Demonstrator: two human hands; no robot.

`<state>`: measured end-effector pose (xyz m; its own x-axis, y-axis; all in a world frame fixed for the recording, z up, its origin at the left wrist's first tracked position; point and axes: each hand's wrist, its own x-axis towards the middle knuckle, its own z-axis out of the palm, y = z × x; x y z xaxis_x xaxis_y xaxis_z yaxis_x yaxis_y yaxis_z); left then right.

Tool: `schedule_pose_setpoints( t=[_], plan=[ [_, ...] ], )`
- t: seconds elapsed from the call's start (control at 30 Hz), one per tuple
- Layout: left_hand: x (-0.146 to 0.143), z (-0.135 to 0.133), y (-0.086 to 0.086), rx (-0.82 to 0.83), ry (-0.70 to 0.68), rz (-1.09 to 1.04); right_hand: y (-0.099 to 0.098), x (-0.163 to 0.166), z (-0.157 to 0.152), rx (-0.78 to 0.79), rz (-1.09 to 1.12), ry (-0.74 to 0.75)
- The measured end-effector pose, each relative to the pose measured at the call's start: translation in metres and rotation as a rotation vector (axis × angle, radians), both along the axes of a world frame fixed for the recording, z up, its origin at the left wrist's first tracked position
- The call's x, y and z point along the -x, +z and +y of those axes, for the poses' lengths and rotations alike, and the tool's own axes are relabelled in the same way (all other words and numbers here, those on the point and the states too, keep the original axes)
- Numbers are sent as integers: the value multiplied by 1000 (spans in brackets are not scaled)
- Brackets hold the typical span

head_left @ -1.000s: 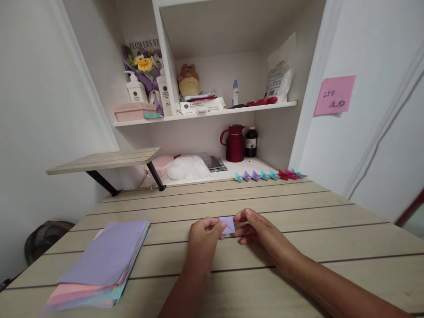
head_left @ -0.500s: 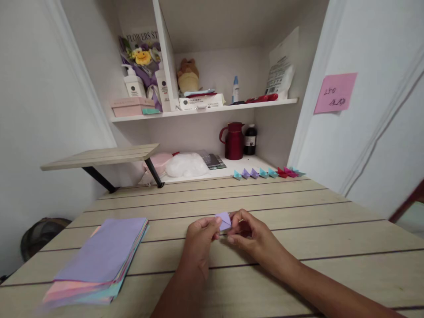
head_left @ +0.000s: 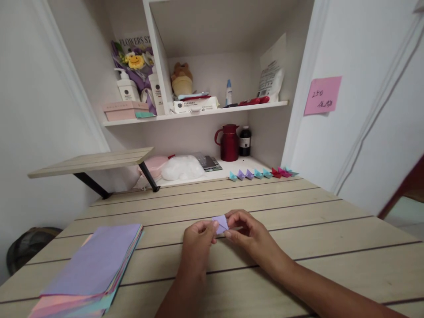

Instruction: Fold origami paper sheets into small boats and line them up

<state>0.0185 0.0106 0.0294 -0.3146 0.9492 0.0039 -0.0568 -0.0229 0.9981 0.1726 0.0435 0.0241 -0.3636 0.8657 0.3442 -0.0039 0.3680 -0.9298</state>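
Paper stack point(head_left: 94, 260): laid at lower left.
Left hand point(head_left: 198, 238): folded paper point(head_left: 221, 223) is pinched by thumb and fingers.
Folded paper: held below centre.
Right hand point(head_left: 250, 232): curled at the paper's right edge; grip cannot be told.
Paper boats point(head_left: 258, 175): lined up right of centre.

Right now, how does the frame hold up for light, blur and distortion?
Head view: soft light, the fold line on the purple paper readable without glare; head view: the cabinet leans with wide-angle stretch, its upper compartments shaded; head view: the paper stack looks smeared at its near left corner; head view: small print on the dark bottle is too fine to read.
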Motion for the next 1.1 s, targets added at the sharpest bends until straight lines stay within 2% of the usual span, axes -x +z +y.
schedule_pose_setpoints(
  t=[0.27, 0.47, 0.53, 0.63, 0.7, 0.93, 1.1],
  plan=[
    [-13, -5, 10, 3, 8, 143, 5, 0, 5, 195, 59, -25],
    [-12, -2, 4, -14, 23, 230, 4, 2, 7, 228, 63, 14],
    [-12, 0, 0, -41, 43, 317, 3, 0, 8, 189, 42, -31],
    [-14, 1, -3, -115, 72, 457, 3, -4, 10, 41, 6, -139],
    [-14, 0, -3, -158, 90, 502, 5, -5, 11, -6, -14, -135],
    [-11, 1, -4, -164, 85, 434, 4, -4, 10, 87, -29, -21],
    [-13, -2, 1, -205, 121, 393, 6, -2, 8, 80, 16, -66]
  ],
)
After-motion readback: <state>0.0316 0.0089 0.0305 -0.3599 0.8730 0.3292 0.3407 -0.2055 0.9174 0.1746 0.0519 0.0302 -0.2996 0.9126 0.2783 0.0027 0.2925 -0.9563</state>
